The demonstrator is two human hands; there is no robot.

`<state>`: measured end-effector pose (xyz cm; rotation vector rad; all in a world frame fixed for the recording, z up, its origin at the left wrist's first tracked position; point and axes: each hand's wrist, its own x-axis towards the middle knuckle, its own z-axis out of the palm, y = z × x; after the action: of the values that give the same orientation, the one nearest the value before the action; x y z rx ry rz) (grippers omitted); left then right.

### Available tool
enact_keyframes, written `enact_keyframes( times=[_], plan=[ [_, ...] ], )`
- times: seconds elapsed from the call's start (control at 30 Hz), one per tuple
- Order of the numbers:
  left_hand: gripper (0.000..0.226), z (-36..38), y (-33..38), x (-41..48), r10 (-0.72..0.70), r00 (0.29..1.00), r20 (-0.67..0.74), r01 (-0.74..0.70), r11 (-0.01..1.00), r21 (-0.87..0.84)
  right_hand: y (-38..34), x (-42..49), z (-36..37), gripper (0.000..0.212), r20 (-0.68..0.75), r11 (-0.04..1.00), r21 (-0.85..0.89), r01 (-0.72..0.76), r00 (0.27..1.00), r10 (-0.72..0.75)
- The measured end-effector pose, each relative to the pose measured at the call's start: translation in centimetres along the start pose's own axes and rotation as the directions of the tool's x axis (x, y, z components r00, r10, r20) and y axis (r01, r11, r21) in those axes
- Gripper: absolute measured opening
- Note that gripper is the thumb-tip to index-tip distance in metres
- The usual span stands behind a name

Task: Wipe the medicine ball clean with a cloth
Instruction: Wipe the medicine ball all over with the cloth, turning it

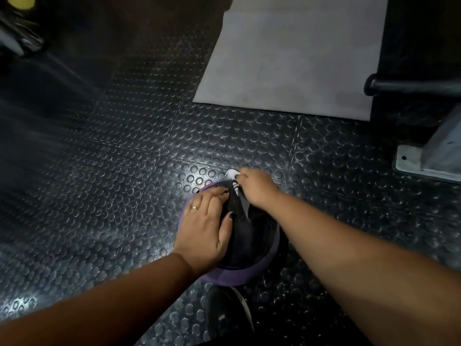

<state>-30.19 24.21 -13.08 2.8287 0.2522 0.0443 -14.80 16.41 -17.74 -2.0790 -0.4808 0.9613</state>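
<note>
Steadying the round purple-and-black medicine ball [237, 277] with the left hand [207, 226], laid flat on its upper left side, fingers straight and spread, gripping nothing. Further right, at the far top of the ball, pinching a bunched white cloth [232, 174] in the curled fingers of the right hand [257, 188]. Judged as mid-wipe, with only 1 patch under the cloth. Next probably calling for a firm drag across the dark panel, then a roll of the ball to bring unwiped sides up. Resting on a black studded rubber floor [124, 146], just beyond a dark shoe [224, 313]. Further off, a flat grey mat [287, 58]; at far right a black round bar [411, 84] and a grey metal base plate [424, 163]. Dim room, brightest around the ball.
</note>
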Motion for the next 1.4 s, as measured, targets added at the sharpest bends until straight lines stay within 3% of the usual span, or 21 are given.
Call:
enact_keyframes(
  times=[0.1,0.23,0.4,0.5,0.6,0.83,0.97,1.03,1.07,1.13,1.27,1.4],
  plan=[
    [0.04,0.2,0.2,0.4,0.048,0.998,0.031,-0.049,0.999,0.017,1.7,3.5,-0.3,0.029,0.141,0.995,-0.024,-0.093,0.985,0.096],
    [0.04,-0.1,-0.2,1.7,0.051,0.997,0.065,-0.051,0.999,-0.004,2.4,0.1,-0.5,0.025,-0.031,0.991,0.114,-0.065,0.997,0.069],
    [0.04,-0.2,-1.1,2.3,-0.015,0.997,0.07,0.017,0.999,-0.036,2.7,-8.9,1.8,0.046,-0.263,0.96,0.111,0.256,0.939,-0.22],
    [0.043,-0.3,-1.7,3.7,-0.154,0.987,0.047,0.158,0.984,-0.079,3.6,-13.9,4.8,0.052,-0.251,0.923,-0.045,0.383,0.89,-0.381],
    [0.049,-0.2,-1.8,3.9,-0.247,0.969,0.012,0.247,0.963,-0.106,3.9,-14.3,5.3,0.052,-0.221,0.896,-0.11,0.431,0.868,-0.444],
    [0.051,-0.2,-2.6,2.9,-0.29,0.957,-0.004,0.287,0.949,-0.128,-0.2,-6.5,2.3,0.044,-0.265,0.959,-0.107,0.263,0.922,-0.282],
    [0.049,0.1,-1.9,1.2,-0.211,0.977,-0.017,0.209,0.975,-0.08,-2.1,0.2,-0.5,0.034,-0.008,1.0,-0.023,-0.002,1.0,0.001],
    [0.049,0.4,-1.4,1.3,-0.172,0.985,-0.01,0.172,0.985,-0.033,-1.4,1.9,-0.9,0.033,0.086,0.995,-0.099,-0.024,0.996,0.032],
    [0.05,0.4,-1.3,1.7,-0.177,0.984,-0.002,0.177,0.984,-0.019,-1.0,2.1,-0.8,0.029,0.066,0.996,-0.089,-0.025,0.997,0.031],
    [0.055,0.1,-1.4,2.7,-0.233,0.972,0.023,0.233,0.972,-0.021,-0.4,0.6,-0.5,0.024,-0.07,0.998,-0.06,0.027,0.997,-0.031],
    [0.053,-0.2,-1.9,4.4,-0.349,0.934,0.078,0.354,0.933,-0.067,2.5,-8.3,2.4,0.042,-0.283,0.943,0.033,0.33,0.909,-0.308],
    [0.039,-0.7,-1.4,4.8,-0.376,0.914,0.15,0.381,0.925,-0.002,7.2,-15.3,4.0,0.049,-0.285,0.907,0.007,0.42,0.871,-0.401]
  ],
)
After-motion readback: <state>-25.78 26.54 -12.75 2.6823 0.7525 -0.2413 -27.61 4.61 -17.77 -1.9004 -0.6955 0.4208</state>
